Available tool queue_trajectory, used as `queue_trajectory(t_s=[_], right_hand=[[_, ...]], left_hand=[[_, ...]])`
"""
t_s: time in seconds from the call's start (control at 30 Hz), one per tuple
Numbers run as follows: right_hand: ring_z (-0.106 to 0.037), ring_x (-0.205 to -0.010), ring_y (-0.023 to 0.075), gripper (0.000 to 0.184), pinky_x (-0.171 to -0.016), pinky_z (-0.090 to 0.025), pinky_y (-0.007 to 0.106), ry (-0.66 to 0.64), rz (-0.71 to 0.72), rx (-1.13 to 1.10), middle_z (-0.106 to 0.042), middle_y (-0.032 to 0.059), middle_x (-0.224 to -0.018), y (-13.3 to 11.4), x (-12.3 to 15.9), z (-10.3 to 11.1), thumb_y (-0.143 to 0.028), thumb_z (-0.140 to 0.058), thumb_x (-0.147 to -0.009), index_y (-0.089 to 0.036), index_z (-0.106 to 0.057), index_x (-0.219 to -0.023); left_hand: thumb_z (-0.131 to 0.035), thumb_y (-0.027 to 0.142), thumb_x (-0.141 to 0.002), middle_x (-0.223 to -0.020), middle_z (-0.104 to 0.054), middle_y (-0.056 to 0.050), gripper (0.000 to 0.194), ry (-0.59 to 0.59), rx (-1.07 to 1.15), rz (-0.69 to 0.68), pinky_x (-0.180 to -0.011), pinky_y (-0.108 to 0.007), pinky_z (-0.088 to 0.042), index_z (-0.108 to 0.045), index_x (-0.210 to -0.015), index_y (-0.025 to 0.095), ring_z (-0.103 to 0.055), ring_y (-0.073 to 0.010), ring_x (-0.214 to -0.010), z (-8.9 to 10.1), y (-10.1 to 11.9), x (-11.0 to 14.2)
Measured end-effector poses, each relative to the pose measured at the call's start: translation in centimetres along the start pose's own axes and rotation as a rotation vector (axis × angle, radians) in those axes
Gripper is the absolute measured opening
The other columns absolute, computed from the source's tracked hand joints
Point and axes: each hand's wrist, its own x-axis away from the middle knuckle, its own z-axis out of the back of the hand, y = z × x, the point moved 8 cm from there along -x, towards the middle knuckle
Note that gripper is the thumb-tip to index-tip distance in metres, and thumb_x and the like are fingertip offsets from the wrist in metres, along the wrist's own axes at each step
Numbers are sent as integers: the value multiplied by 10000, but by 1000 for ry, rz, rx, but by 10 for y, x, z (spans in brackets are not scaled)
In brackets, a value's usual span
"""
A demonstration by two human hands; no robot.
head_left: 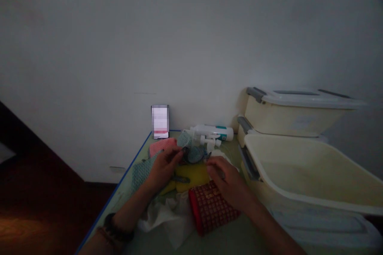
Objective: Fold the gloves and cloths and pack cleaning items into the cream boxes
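Note:
My left hand (164, 166) is closed in a pinch at the edge of a teal knitted piece (184, 140) with rounded lobes. A second blue-grey lobe (196, 154) lies between my hands; I cannot tell if it is joined to the first. My right hand (226, 176) is also closed, fingertips pressed together beside a small dark, bluish bit too blurred to name. Below my right hand sits a red checked pouch (211, 209). Under my left hand lies a teal knitted cloth (141, 174), with a yellow cloth (193, 175) between the hands.
A lit phone (160, 122) leans upright on the wall. Behind my hands lie a white bottle (214, 132) and a white pump head (210, 142). A pink cloth (161, 146) and white tissue (169, 219) are on the table. Cream storage bins (290, 191) stand at right.

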Motion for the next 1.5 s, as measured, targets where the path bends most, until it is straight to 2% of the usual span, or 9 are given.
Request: queue_trajectory(t_s=[0.2,0.37,0.53,0.67,0.87,1.03,1.27,1.4,1.5], right_hand=[[-528,-1030,258,262,-903,-396,413,-69,27,248,-540,139,-1107,-35,-25,0,-227,-443,-835,-137,-534,-1064],[-504,-1106,349,625,-859,-403,460,-107,-51,329,-457,250,-1274,-63,-51,6,-387,-464,-833,-64,-300,-1343],[-625,-887,254,496,-666,-434,319,-75,-33,247,-653,144,-1008,-78,-62,17,-401,-451,-852,-130,-369,-1259],[-632,-765,241,266,-600,-383,304,-183,-70,541,-674,114,-832,-76,-57,18,-379,-437,-862,-158,-585,-881],[-637,-753,259,243,-589,-380,319,-199,-166,775,-679,115,-850,-75,-38,44,-373,-498,-832,-167,-627,-842],[-649,-803,278,201,-617,-399,335,-177,-194,838,-675,125,-869,-72,-35,57,-300,-452,-862,-165,-597,-898],[-663,-808,297,412,-586,-432,347,-86,-161,853,-689,148,-903,-76,-48,33,-246,-442,-861,-142,-426,-1259],[-669,-809,282,274,-605,-447,343,-219,-62,859,-698,131,-897,-70,-51,14,-174,-382,-860,-177,-622,-991],[-665,-816,284,303,-604,-443,346,-160,-100,873,-697,130,-895,-66,-52,29,-177,-347,-873,-189,-642,-942]], left_hand=[[-520,149,-645,-625,-538,34,89,71,16,-50,-586,-266,-477,-507,-730,173,-556,-130,-613,13,32,-36],[-469,131,-599,-661,-499,47,153,117,68,-146,-532,-205,-415,-453,-742,182,-486,-96,-593,19,79,-59],[-461,170,-629,-574,-466,58,66,-16,74,-149,-448,-180,-350,-445,-693,178,-430,-78,-493,5,100,-47],[-494,208,-702,-483,-429,104,121,-81,-92,-73,-358,-150,-229,-424,-800,202,-331,-48,-356,2,97,-42],[-428,171,-731,-559,-551,55,376,-360,-495,-49,-411,-184,-350,-499,-1100,178,-489,-84,-388,-5,78,-33],[-439,176,-709,-605,-569,-6,174,-350,-728,-136,-508,-230,-367,-607,-740,147,-525,-125,-529,1,75,-30],[-390,200,-723,-606,-535,21,168,-336,-543,-76,-456,-216,-402,-546,-769,158,-515,-107,-472,-4,71,-34],[-334,232,-743,-511,-441,54,157,-283,-384,-42,-388,-202,-388,-466,-675,180,-456,-94,-395,-3,74,-36],[-325,242,-742,-472,-423,52,186,-229,-324,-43,-359,-182,-350,-437,-605,189,-426,-88,-383,6,78,-39]])
